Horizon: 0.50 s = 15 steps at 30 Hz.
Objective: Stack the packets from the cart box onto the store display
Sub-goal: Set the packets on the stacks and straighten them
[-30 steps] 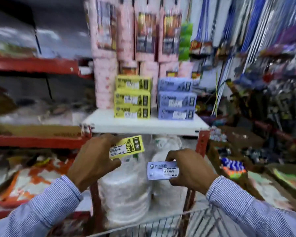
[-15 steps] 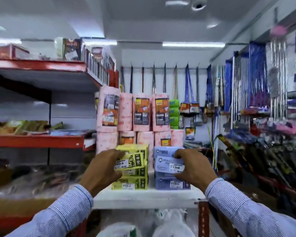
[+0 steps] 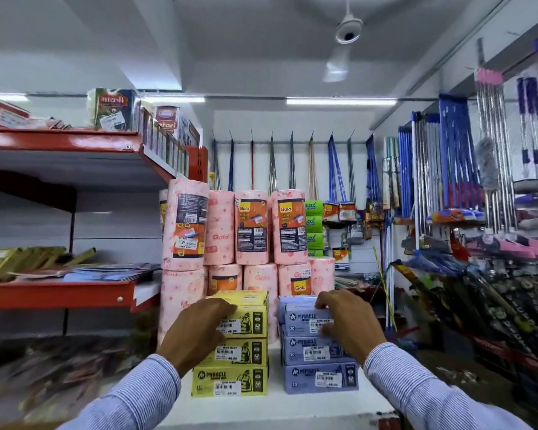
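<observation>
Pressing packets onto twin piles near the white shelf's (image 3: 277, 408) front edge, the left hand (image 3: 196, 332) clamped on the yellow packet (image 3: 244, 321) and the right hand (image 3: 350, 324) clamped on the blue packet (image 3: 308, 318) risk toppling either pile if released off-centre.

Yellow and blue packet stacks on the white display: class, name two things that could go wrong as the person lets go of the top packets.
1. The top yellow packet under the left hand looks slightly offset from those below, so it may slide off when released.
2. The top blue packet under the right hand looks soft; the blue stack could lean.
3. The pink towel rolls stand close behind; a push might topple them.
</observation>
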Available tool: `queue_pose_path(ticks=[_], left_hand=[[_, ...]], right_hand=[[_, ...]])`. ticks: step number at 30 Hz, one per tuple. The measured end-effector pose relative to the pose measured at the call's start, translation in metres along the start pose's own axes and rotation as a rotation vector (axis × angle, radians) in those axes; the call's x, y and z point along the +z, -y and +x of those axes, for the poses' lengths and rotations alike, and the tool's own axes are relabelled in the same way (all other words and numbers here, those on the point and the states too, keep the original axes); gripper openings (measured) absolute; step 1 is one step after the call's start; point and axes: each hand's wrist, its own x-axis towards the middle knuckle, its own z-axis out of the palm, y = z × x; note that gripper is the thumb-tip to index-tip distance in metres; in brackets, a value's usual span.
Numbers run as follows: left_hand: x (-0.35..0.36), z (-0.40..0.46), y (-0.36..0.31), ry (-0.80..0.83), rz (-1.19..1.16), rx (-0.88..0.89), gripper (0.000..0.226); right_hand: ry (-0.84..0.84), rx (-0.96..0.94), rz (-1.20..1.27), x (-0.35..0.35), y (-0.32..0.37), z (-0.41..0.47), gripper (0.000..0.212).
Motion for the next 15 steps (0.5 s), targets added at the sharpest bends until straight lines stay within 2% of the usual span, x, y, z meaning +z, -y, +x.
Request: queue_pose_path(ticks=[8,12,15], left_hand=[[0.012,0.001,0.014,-0.020,-0.113,0.034,0.050],[0.013,-0.003,0.023,-0.040,-0.242,0.028,0.039],[0.017,-0.008,0.027,-0.087,-0.175,0.075,0.047]], right_hand=[[-0.072,0.006,0.064,0.011,0.010,-0.006,0.041],[-0.175,-0.189,0.111,0.032,0.049,-0.016,0.048],[-0.190,-0.317,0.098,0.062,0.085,-0.020,0.060]])
